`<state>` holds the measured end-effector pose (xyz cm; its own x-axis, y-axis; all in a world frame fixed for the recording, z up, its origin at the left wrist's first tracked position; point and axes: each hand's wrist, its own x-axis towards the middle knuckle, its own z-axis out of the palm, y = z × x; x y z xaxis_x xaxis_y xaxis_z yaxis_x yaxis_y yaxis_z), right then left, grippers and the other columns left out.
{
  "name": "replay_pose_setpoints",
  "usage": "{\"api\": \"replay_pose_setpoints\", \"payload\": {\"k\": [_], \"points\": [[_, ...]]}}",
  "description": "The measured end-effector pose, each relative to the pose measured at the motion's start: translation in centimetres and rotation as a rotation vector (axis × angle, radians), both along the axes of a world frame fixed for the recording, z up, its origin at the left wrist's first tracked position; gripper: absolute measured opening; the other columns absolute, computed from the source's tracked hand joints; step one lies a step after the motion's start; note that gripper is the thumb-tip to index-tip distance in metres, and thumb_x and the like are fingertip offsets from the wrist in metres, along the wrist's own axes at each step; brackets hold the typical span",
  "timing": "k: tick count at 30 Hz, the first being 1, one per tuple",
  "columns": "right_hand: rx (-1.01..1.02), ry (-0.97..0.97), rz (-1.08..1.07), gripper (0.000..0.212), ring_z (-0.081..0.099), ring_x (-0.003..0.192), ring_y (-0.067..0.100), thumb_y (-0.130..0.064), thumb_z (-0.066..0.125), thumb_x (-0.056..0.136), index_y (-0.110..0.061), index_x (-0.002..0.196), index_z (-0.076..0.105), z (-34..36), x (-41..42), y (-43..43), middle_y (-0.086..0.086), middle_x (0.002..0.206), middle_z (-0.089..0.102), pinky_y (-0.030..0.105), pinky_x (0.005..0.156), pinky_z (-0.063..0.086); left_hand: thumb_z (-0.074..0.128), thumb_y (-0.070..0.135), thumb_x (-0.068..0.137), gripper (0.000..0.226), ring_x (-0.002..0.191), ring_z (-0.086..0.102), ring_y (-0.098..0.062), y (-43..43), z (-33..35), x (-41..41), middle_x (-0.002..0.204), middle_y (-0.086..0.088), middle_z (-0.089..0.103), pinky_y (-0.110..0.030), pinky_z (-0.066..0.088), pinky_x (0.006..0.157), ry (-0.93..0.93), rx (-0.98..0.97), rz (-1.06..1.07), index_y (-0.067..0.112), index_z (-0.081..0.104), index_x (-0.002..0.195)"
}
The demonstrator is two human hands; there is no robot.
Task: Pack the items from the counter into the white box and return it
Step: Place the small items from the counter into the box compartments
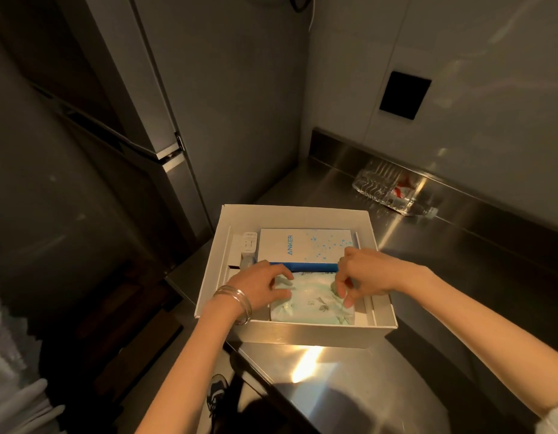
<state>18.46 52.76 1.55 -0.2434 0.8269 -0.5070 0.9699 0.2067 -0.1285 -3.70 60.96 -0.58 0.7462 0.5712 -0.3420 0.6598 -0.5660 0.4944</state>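
White box [306, 335], open, on steel counter [396, 371]: left hand [261, 285] and right hand [363, 272], fingers spread and pressing, unclenched, seat pale-green soft pack [312, 303] at 6 o'clock below Anker carton [306, 245]; packing step; next, likely lifting for return.

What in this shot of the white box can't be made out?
Head view only:
- Small print on the green tissue pack: too small, partly under the left hand and right hand.
- Clear bottle label: blurred.
- White box floor: hidden by the Anker box.
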Motion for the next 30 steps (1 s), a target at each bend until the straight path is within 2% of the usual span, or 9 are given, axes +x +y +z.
{"api": "replay_pose_setpoints", "payload": {"k": [5,10,12,15,17,21,25,28,30], "points": [[0.072,0.124,-0.075,0.018,0.042,0.098,0.013,-0.035,0.058,0.088,-0.025,0.103,0.059,0.1,-0.7,0.2,-0.001,0.104,0.058,0.032,0.085,0.043,0.055,0.033,0.09,0.031,0.102,0.051,-0.02,0.8,-1.5,1.6,0.119,-0.002,0.047,-0.031,0.047,0.087,0.098,0.086,0.016,0.028,0.049,0.12],[0.07,-0.034,-0.084,0.032,0.043,0.091,0.014,-0.05,0.061,0.081,-0.025,0.099,0.053,-0.1,-1.7,0.1,-0.006,0.095,0.053,0.031,0.072,0.041,0.059,0.029,0.088,0.032,0.1,0.051,-0.021,1.2,-2.1,1.6,0.119,-0.004,0.047,-0.03,0.046,0.086,0.167,0.109,0.044,0.021,0.046,0.116],[0.139,-0.09,-0.064,0.036,0.046,0.092,0.016,-0.051,0.059,0.081,-0.023,0.104,0.053,-0.3,-2.1,0.1,-0.003,0.101,0.055,0.031,0.071,0.039,0.06,0.031,0.087,0.032,0.098,0.052,-0.021,1.1,-2.2,1.8,0.117,-0.003,0.048,-0.031,0.048,0.084,0.183,0.129,0.033,0.021,0.045,0.113],[0.223,-0.164,-0.017,0.043,0.049,0.1,0.023,-0.046,0.056,0.082,-0.016,0.112,0.048,-1.3,-2.9,0.3,0.005,0.111,0.055,0.032,0.073,0.035,0.058,0.035,0.086,0.042,0.099,0.055,-0.025,0.9,-2.4,2.5,0.116,-0.004,0.052,-0.033,0.046,0.077,0.234,0.257,0.003,0.018,0.038,0.119],[0.227,-0.205,-0.004,0.046,0.05,0.103,0.025,-0.043,0.056,0.082,-0.013,0.116,0.046,-1.9,-3.4,0.5,0.008,0.114,0.055,0.034,0.078,0.038,0.055,0.031,0.087,0.047,0.102,0.057,-0.027,0.6,-2.5,3.3,0.118,-0.005,0.056,-0.033,0.042,0.077,0.268,0.363,-0.039,0.015,0.034,0.126],[0.241,-0.258,0.051,0.046,0.051,0.104,0.028,-0.037,0.052,0.083,-0.011,0.121,0.045,-2.4,-3.6,1.1,0.01,0.114,0.059,0.037,0.082,0.04,0.049,0.019,0.091,0.035,0.104,0.057,-0.028,0.5,-2.2,4.6,0.117,-0.009,0.058,-0.03,0.032,0.068,0.323,0.536,-0.149,0.01,0.04,0.125],[0.25,-0.19,0.05,0.041,0.053,0.097,0.029,-0.033,0.051,0.083,-0.011,0.117,0.045,-1.4,-2.9,1.1,0.011,0.106,0.062,0.036,0.073,0.043,0.043,0.022,0.095,0.029,0.1,0.058,-0.032,0.6,-1.3,4.4,0.112,-0.012,0.059,-0.031,0.034,0.066,0.222,0.573,-0.179,0.01,0.043,0.121],[0.199,-0.018,-0.075,0.038,0.049,0.086,0.023,-0.048,0.051,0.085,-0.016,0.104,0.045,-0.2,-2.6,0.7,0.008,0.102,0.06,0.037,0.073,0.044,0.045,0.027,0.092,0.024,0.09,0.059,-0.032,0.4,-1.6,3.6,0.103,-0.011,0.062,-0.032,0.041,0.067,0.095,0.49,-0.11,0.013,0.044,0.112],[0.168,-0.025,-0.092,0.044,0.047,0.084,0.02,-0.056,0.05,0.084,-0.017,0.104,0.044,0.1,-2.6,0.4,0.006,0.103,0.059,0.035,0.07,0.041,0.047,0.023,0.09,0.011,0.08,0.058,-0.031,0.3,-2.0,3.2,0.092,-0.01,0.063,-0.032,0.042,0.063,0.007,0.358,-0.032,0.015,0.044,0.097]]}}
